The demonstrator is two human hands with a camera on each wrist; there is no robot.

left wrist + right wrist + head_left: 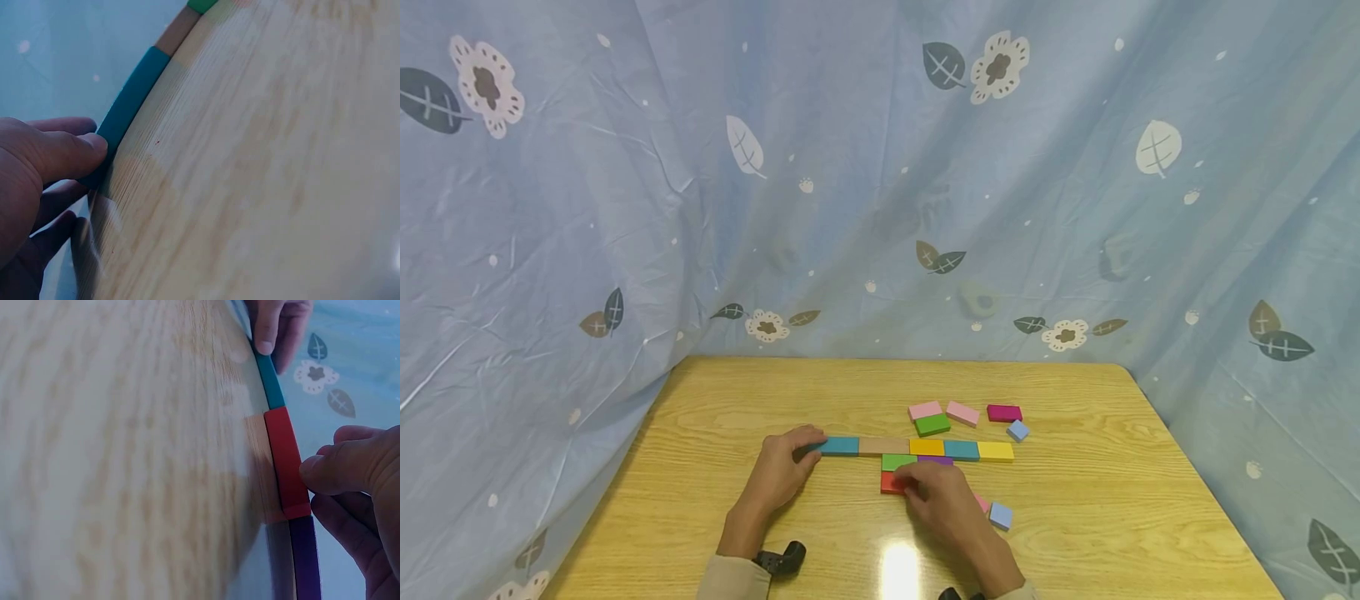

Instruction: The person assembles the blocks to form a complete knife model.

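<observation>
My left hand [778, 471] holds the left end of a teal block [840, 447] that begins a row; in the left wrist view the thumb lies on the teal block's near face, with other fingers behind it. My right hand [946, 498] pinches a red block [286, 459] near its right end, thumb on the front. The red block lies against the near side of a light green block [898, 462]. Beside the green one is a purple block [936, 460], partly covered by my right hand. Tan [883, 446], orange [927, 447], teal and yellow [996, 452] blocks continue the row.
Behind the row lie two pink blocks [962, 413], a green block [932, 425], a magenta block [1004, 413] and a small blue block [1018, 431]. Another blue block [1001, 516] and a partly hidden pink one [982, 502] sit right of my right hand. A patterned curtain [865, 208] surrounds the wooden table [737, 400].
</observation>
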